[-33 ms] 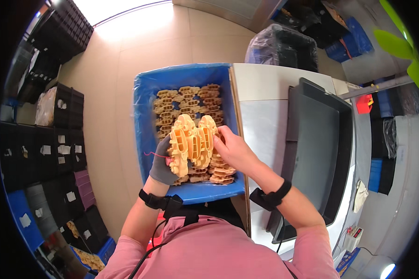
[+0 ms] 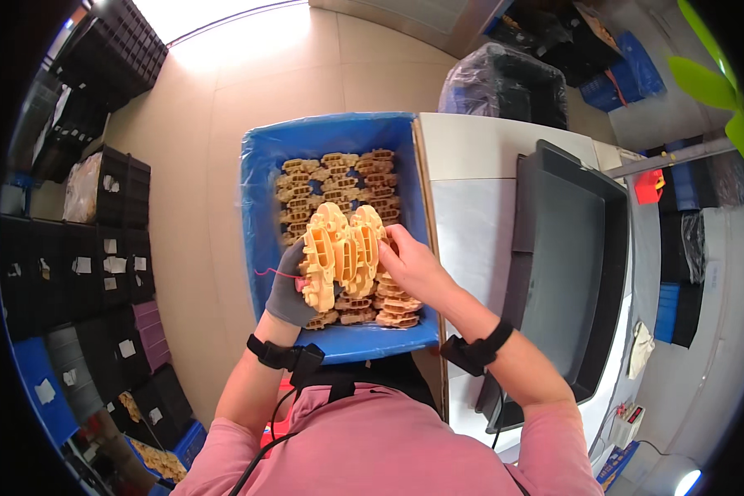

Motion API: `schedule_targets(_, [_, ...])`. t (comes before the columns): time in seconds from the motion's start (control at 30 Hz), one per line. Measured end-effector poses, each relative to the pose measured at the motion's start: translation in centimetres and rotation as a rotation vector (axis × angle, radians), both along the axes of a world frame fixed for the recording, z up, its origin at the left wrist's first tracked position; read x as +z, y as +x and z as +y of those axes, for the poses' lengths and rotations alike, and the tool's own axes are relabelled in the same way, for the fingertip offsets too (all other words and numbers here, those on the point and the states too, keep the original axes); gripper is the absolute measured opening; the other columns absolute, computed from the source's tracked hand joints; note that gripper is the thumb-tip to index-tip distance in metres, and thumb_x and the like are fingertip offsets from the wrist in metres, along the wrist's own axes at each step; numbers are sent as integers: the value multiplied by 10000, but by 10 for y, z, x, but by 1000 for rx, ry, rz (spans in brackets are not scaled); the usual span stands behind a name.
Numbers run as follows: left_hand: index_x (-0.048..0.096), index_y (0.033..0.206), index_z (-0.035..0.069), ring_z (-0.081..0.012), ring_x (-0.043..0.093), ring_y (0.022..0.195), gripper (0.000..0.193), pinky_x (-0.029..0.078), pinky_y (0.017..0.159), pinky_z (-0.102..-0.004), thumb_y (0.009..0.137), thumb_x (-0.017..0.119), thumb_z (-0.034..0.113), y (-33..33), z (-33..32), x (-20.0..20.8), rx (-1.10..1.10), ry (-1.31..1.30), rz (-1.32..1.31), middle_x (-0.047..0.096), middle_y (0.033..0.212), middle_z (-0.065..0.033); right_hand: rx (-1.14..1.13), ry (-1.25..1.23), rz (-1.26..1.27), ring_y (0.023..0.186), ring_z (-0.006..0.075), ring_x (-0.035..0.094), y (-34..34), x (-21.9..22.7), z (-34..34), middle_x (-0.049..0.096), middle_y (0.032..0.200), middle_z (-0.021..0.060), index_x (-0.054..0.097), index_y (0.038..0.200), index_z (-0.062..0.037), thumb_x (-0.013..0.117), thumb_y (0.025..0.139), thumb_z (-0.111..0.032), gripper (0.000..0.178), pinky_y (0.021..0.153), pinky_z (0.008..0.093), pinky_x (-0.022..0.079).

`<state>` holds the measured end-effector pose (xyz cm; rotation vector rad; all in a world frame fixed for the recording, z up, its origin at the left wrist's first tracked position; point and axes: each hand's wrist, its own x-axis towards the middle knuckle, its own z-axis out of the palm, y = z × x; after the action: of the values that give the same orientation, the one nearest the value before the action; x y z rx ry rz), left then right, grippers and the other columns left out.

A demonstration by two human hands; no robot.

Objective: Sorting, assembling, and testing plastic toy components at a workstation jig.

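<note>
A stack of yellow plastic parts (image 2: pixel 343 252), ribbed and round-edged, is what I have lifted above the blue-lined bin (image 2: pixel 331 136), held upright between both hands. My left hand (image 2: pixel 293 289), in a grey glove, is curled around the lower left side of the stack, fingers closed on it from beneath. My right hand (image 2: pixel 409 264), bare, presses against the stack's right edge, fingertips pinching the outermost piece. Below them, more of the same yellow parts (image 2: pixel 339 174) lie in tidy rows across the bin's floor. A thin red thread (image 2: pixel 264 271) trails off the glove.

In my judgement the step goes best with the pieces kept square and pressed together from both sides, so none slips from the middle, and the stack kept over the bin in case one drops.

To the right, a white tabletop (image 2: pixel 479 215) carries a dark empty tray (image 2: pixel 570 264). Black crates (image 2: pixel 99 231) line the floor at left.
</note>
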<state>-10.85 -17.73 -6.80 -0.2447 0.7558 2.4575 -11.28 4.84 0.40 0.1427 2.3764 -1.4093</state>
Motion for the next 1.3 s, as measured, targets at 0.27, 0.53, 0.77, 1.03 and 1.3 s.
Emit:
schedule_targets(0.27, [478,1316,87,-149,627,1038,400,528,879,-322,965,514,275,-67,-22,-41,-394,-80,-473,617,1193,-52,-414,-369,-320,832,159,576,29,-111,-41,598,945,110,461,1148,25,519,938,-273,369,743,309,478])
schedule_targets(0.53, [325,1420,57,-263,421,1286,811,351,1064,-310,701,697,5,-138,38,-118,-975,-883,1173,422,1399,-153,-949,-526,-488,800,142,617,37,-170,-21,610,992,81,458,1081,-42,467,979,-335,309,698,290,512])
schedule_targets(0.77, [308,1443,115,-306,540,1129,738,440,933,-351,818,671,268,-167,96,-171,-1417,-1157,1193,472,1363,-167,-1188,-597,-538,841,175,581,37,-192,-20,545,1064,90,387,1141,-60,513,957,-346,363,681,287,524])
schedule_targets(1.03, [542,1280,78,-290,534,1120,540,406,927,-361,919,454,469,-143,131,-202,-924,-1213,110,570,1263,-126,-1290,-524,-564,851,155,596,37,-193,-19,536,1057,101,393,1141,-35,541,957,-282,342,690,284,532])
schedule_targets(1.3, [597,1202,57,-359,537,1133,544,409,955,-413,928,383,476,-125,144,-209,-601,-1470,67,569,1255,-175,-1201,-371,-539,741,147,623,34,-200,-16,580,953,75,426,1085,-42,534,957,-303,310,638,279,471])
